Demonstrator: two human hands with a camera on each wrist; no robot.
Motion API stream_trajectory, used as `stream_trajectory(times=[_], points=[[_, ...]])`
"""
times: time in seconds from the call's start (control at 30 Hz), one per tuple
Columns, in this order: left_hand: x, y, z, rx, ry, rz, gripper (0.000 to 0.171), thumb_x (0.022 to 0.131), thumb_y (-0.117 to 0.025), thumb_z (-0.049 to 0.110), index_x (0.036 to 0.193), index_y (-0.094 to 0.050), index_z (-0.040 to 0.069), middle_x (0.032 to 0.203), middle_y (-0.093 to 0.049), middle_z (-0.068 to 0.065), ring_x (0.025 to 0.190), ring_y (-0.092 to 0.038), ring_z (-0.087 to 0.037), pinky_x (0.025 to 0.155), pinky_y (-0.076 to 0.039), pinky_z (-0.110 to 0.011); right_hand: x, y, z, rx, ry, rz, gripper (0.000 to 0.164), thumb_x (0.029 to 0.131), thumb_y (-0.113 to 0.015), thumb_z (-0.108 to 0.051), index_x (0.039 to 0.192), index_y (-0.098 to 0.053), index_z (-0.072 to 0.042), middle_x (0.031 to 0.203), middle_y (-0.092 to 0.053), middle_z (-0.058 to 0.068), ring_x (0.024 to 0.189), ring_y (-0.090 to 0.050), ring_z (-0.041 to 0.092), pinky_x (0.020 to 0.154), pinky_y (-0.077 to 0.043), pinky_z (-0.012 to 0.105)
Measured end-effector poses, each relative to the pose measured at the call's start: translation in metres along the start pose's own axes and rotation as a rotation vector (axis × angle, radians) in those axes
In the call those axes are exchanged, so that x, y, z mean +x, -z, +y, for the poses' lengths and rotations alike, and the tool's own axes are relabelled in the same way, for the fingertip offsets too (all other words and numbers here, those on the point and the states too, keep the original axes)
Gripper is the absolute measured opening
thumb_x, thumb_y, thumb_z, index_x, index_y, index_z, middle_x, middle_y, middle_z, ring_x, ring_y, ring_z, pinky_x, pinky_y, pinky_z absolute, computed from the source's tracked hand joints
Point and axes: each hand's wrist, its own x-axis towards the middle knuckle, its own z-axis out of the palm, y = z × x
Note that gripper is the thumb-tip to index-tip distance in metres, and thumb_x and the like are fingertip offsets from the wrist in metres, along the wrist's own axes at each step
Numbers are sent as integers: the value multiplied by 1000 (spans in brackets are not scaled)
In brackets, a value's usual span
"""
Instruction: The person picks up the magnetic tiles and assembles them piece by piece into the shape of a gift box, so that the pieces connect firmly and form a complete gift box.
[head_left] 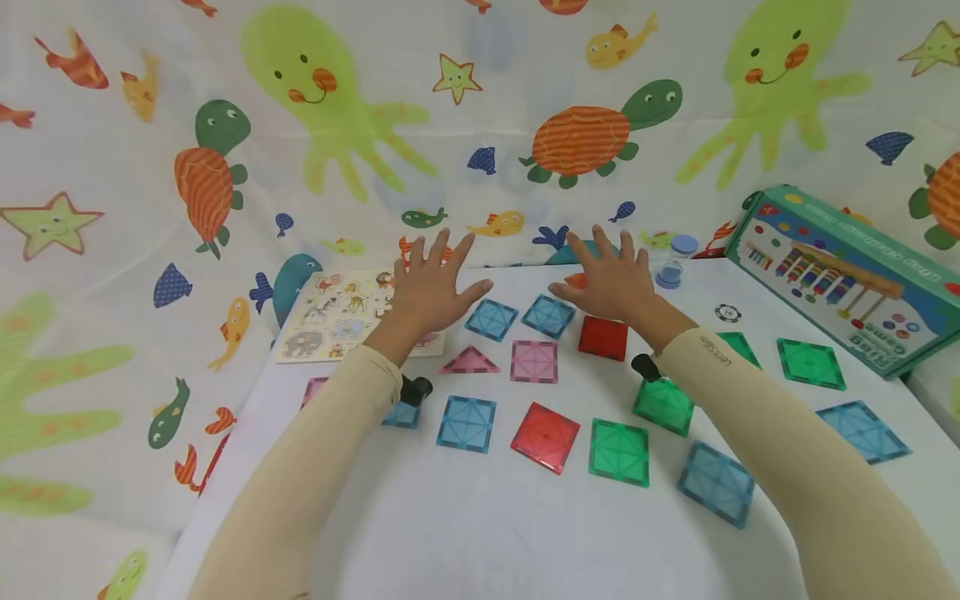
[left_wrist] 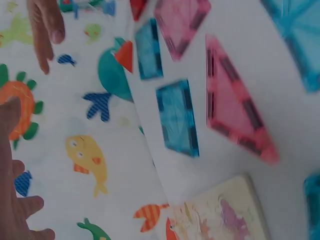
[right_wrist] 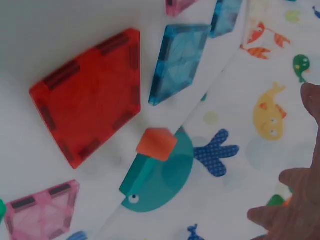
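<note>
My left hand (head_left: 431, 287) is held out with fingers spread, holding nothing, and overlaps the right side of a wooden animal puzzle board (head_left: 330, 312) in the head view. My right hand (head_left: 611, 279) is likewise outstretched, fingers apart and no object in it. Close by it are a red square tile (head_left: 602, 337) and a small orange block (right_wrist: 156, 144), partly hidden by the hand in the head view. Between the hands lie two blue translucent tiles (head_left: 491, 319), a pink triangle tile (head_left: 470, 361) and a pink square tile (head_left: 534, 361).
Nearer the front lie a blue tile (head_left: 466, 423), a red tile (head_left: 545, 437) and a green tile (head_left: 618, 452), with several more to the right. A game box (head_left: 847, 279) stands at the right edge. A blue-capped sand timer (head_left: 671, 271) stands at the back.
</note>
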Motion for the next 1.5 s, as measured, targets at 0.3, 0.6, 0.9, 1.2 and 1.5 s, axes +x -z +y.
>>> stream_trajectory(times=[0.3,0.6,0.9,1.2,1.5], points=[[-98,-1,-2,-244,-266,249,69,88,-55,53,147,-31,26,151,-31,-1,140,-24,-25,106,-27,-56,-67,-11,-7,89,151,132,93,80,-51,-71,152,-10,-29,155,-19,15,138,-17,44,102,-24,66],[-199,-28,-8,-374,-287,104,39,87,-64,44,122,-60,27,134,-51,8,125,-45,-14,98,-41,-45,-161,-33,-3,237,185,110,68,80,-70,-48,137,-47,-18,131,-54,9,117,-50,30,78,-52,50],[-194,-60,-5,-235,-310,-70,64,84,-67,45,141,-44,28,150,-33,7,135,-32,-18,100,-36,-52,-196,-62,-2,253,233,8,75,71,-80,-44,136,-49,-20,129,-54,3,113,-48,28,75,-54,44],[-164,-77,1,-204,-303,-95,69,82,-66,46,143,-39,30,146,-39,4,133,-33,-19,98,-32,-49,-171,-82,-44,118,380,54,87,65,-81,-50,137,-46,-16,123,-56,4,103,-50,22,76,-51,37],[-158,-80,12,-198,-295,-67,71,79,-68,53,141,-43,28,139,-48,7,125,-40,-17,95,-33,-47,-146,-89,-66,77,420,6,93,66,-82,-47,143,-38,-18,123,-54,3,105,-47,21,77,-50,36]])
